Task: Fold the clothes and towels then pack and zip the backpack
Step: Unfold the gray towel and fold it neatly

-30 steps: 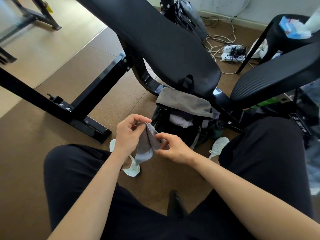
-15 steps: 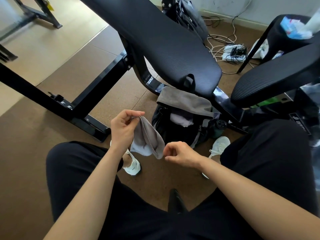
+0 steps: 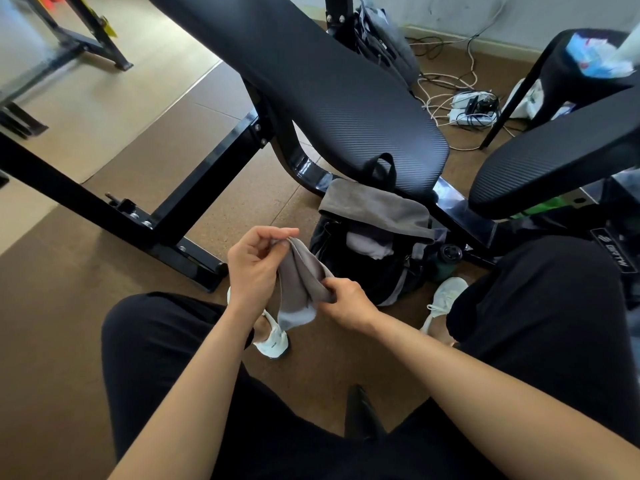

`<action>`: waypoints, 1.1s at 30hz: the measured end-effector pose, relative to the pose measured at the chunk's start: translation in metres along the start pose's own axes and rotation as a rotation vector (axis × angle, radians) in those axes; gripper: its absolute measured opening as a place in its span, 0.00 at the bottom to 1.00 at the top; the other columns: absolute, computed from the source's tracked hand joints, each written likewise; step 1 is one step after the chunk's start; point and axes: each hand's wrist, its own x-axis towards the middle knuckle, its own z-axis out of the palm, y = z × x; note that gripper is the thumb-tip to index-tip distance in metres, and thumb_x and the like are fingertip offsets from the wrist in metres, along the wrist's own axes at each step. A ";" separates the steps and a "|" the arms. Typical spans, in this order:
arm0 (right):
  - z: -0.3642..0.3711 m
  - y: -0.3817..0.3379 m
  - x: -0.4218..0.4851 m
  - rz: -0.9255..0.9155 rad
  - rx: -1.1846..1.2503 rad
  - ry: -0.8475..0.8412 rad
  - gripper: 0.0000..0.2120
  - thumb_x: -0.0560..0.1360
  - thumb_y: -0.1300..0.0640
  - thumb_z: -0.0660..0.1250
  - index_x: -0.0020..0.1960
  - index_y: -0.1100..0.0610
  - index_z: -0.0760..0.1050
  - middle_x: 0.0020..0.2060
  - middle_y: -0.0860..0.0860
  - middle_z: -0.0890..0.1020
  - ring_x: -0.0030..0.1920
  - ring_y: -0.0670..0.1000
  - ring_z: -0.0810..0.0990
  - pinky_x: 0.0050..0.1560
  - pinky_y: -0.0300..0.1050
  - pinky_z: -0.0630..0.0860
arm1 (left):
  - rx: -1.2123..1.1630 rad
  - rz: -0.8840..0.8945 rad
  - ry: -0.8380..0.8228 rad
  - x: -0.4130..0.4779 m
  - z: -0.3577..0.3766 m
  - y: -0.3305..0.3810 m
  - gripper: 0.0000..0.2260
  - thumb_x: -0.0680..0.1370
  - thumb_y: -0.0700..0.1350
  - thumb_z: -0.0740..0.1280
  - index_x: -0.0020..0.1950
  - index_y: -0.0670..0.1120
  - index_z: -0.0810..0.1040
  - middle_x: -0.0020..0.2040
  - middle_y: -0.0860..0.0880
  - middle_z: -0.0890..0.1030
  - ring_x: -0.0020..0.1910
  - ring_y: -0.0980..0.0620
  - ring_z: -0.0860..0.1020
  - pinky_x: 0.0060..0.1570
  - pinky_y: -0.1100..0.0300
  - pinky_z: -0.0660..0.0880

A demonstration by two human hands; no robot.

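Head cam: left hand (image 3: 254,268) & right hand (image 3: 346,299) both pinch a small grey cloth (image 3: 298,289), mid-fold. Backpack (image 3: 363,265) just beyond right hand sits open, partly packed; zip not yet done.

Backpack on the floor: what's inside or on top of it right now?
A grey towel drapes over the open backpack, with light folded clothing showing inside. Anything deeper is covered.

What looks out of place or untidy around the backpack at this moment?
The backpack stands open on the floor, and a grey towel lies draped over its top edge, not packed inside. Both hands, left hand and right hand, hold a small grey cloth in the air.
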 end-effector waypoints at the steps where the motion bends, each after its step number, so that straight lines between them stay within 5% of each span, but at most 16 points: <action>1: -0.002 0.003 -0.001 0.025 -0.039 -0.016 0.11 0.74 0.57 0.72 0.39 0.45 0.74 0.37 0.47 0.79 0.41 0.49 0.80 0.45 0.52 0.78 | -0.011 -0.005 0.004 0.001 0.000 0.000 0.07 0.80 0.29 0.67 0.50 0.40 0.81 0.52 0.44 0.87 0.55 0.47 0.85 0.57 0.54 0.80; 8: -0.035 0.025 -0.014 0.069 -0.312 -0.158 0.07 0.72 0.51 0.71 0.39 0.46 0.72 0.41 0.49 0.81 0.45 0.53 0.81 0.45 0.53 0.79 | 0.017 -0.025 0.027 0.008 -0.009 -0.008 0.08 0.80 0.31 0.68 0.52 0.41 0.82 0.53 0.44 0.87 0.57 0.46 0.85 0.59 0.50 0.80; 13: -0.074 0.031 -0.023 -0.096 -0.651 -0.134 0.04 0.76 0.49 0.66 0.48 0.47 0.78 0.47 0.48 0.81 0.49 0.55 0.81 0.44 0.50 0.76 | 0.118 -0.035 -0.006 0.017 -0.020 -0.016 0.07 0.80 0.31 0.68 0.54 0.39 0.83 0.53 0.46 0.87 0.56 0.48 0.85 0.58 0.52 0.81; 20: -0.121 0.049 -0.029 -0.378 -1.114 0.144 0.06 0.68 0.61 0.75 0.39 0.53 0.79 0.39 0.52 0.78 0.39 0.56 0.77 0.35 0.50 0.71 | 0.354 0.037 -0.120 0.034 -0.043 -0.021 0.10 0.80 0.32 0.69 0.55 0.43 0.85 0.52 0.49 0.87 0.55 0.54 0.85 0.53 0.67 0.78; 26: -0.122 0.049 -0.023 -0.357 -1.115 0.424 0.05 0.70 0.67 0.69 0.40 0.58 0.77 0.42 0.57 0.75 0.43 0.60 0.73 0.40 0.54 0.70 | 0.451 0.018 -0.135 0.035 -0.051 -0.033 0.13 0.79 0.33 0.70 0.59 0.46 0.83 0.51 0.50 0.87 0.55 0.53 0.85 0.55 0.58 0.80; 31: -0.123 0.055 -0.022 -0.345 -1.001 0.581 0.06 0.71 0.68 0.70 0.44 0.59 0.78 0.41 0.56 0.76 0.41 0.59 0.75 0.39 0.52 0.69 | 0.619 0.053 -0.160 0.028 -0.053 -0.039 0.19 0.77 0.34 0.73 0.53 0.60 0.82 0.49 0.59 0.85 0.51 0.57 0.84 0.55 0.60 0.80; 33: -0.125 0.055 -0.022 -0.367 -0.924 0.641 0.08 0.71 0.68 0.71 0.46 0.58 0.77 0.39 0.55 0.77 0.39 0.57 0.75 0.38 0.49 0.69 | 0.686 0.063 -0.170 0.028 -0.055 -0.042 0.16 0.77 0.34 0.73 0.53 0.57 0.85 0.48 0.59 0.85 0.49 0.56 0.84 0.54 0.58 0.80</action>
